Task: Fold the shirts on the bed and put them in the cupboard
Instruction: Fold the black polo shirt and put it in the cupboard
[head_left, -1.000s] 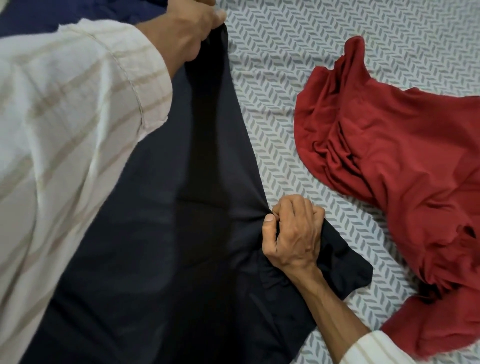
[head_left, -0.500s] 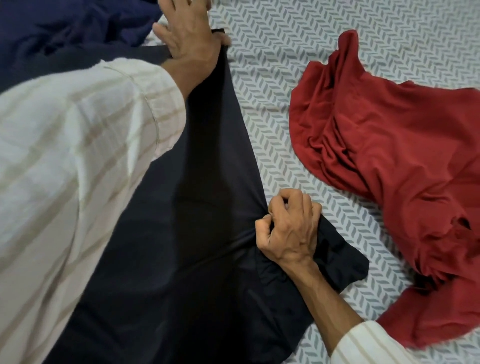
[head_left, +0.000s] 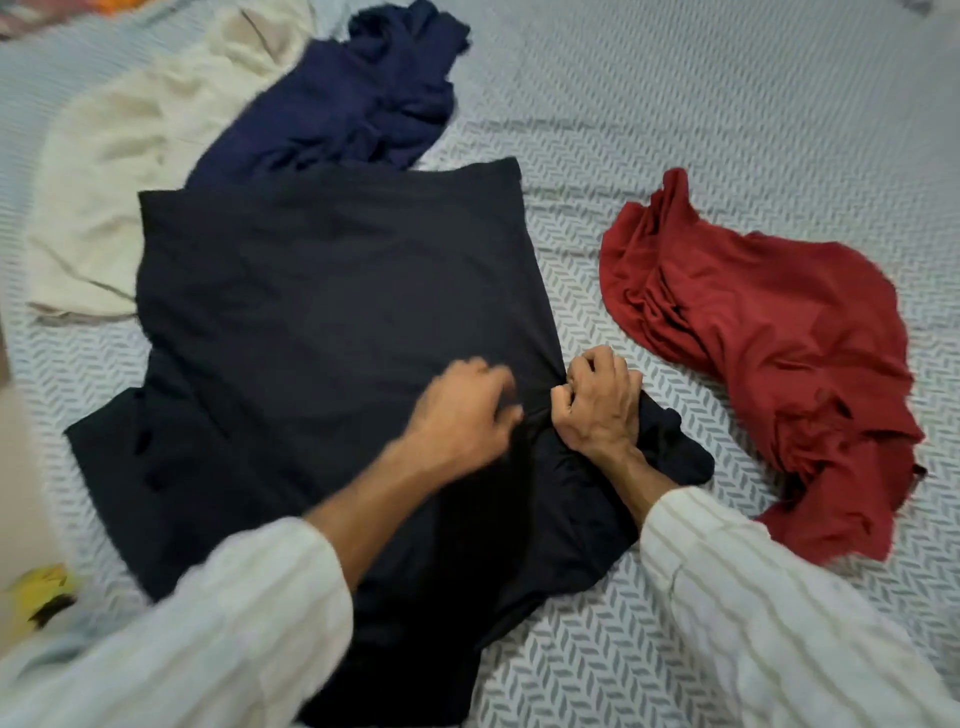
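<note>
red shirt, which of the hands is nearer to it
Right. The right hand grips the black shirt at its edge facing the red shirt; the blurred left hand lies further off, over the black shirt.

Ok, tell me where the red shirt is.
In the head view, the red shirt lies crumpled on the bedsheet at right, beside the black shirt and just beyond the right hand.

A black shirt (head_left: 322, 322) lies spread flat on the bed sheet (head_left: 675, 130), its right side bunched into creases near the sleeve. Above it a navy shirt (head_left: 358, 104) sits crumpled, partly overlapping a cream shirt (head_left: 140, 150) to the left. A red shirt (head_left: 769, 343) lies rumpled, apart on the right.
</note>
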